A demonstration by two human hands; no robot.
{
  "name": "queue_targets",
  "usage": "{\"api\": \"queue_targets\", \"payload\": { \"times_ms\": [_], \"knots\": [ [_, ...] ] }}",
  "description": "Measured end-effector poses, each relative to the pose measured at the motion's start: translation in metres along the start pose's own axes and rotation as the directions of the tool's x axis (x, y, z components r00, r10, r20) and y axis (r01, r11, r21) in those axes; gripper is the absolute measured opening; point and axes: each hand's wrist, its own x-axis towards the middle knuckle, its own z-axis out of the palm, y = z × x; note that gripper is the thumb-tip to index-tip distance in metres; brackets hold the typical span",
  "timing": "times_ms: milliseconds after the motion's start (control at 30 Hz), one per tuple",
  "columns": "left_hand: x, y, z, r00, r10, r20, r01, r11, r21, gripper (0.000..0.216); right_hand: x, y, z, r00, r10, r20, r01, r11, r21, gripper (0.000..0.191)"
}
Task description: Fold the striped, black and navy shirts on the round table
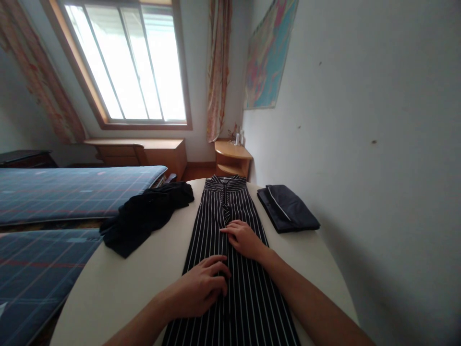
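Both hands pressing flat on striped shirt, centre frame.
Left hand and right hand are lying open, near each other, gripping nothing, on the striped shirt that is stretching along the round table; black garment left, folded dark garment right.

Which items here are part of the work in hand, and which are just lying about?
In hand: striped shirt, under left hand and right hand.
Lying about: crumpled black garment, folded dark garment, both on the table.

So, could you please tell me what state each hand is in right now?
Left hand: fingers curled on the black white-striped cloth garment, grip unclear.
Right hand: open, flat on it.
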Motion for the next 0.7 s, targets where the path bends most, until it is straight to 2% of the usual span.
{"api": "queue_targets", "payload": {
  "times_ms": [167,300,400,567,700],
  "knots": [
    [0.002,0.004,0.004,1.000,-0.006,0.030,0.007,0.999,-0.036,0.036,-0.002,0.003,0.001,1.000,0.011,0.021,-0.011,1.000,-0.016,0.038],
    [-0.003,-0.005,0.010,0.992,-0.126,0.016,0.125,0.991,0.045,0.070,-0.005,0.009,0.004,0.993,0.107,0.047,-0.103,0.990,-0.097,0.060],
    [-0.006,-0.004,0.006,0.983,-0.175,0.055,0.175,0.985,0.012,0.083,-0.005,0.011,-0.001,0.984,0.137,0.110,-0.127,0.987,-0.095,0.059],
    [-0.006,0.005,-0.003,0.984,-0.153,0.087,0.159,0.985,-0.066,0.069,-0.004,0.006,-0.019,0.983,0.122,0.137,-0.117,0.992,-0.042,0.044],
    [-0.003,-0.003,0.004,0.984,-0.177,0.027,0.177,0.984,-0.006,0.057,-0.003,0.000,-0.022,0.977,0.209,0.049,-0.208,0.978,-0.019,0.038]
  ]
}}
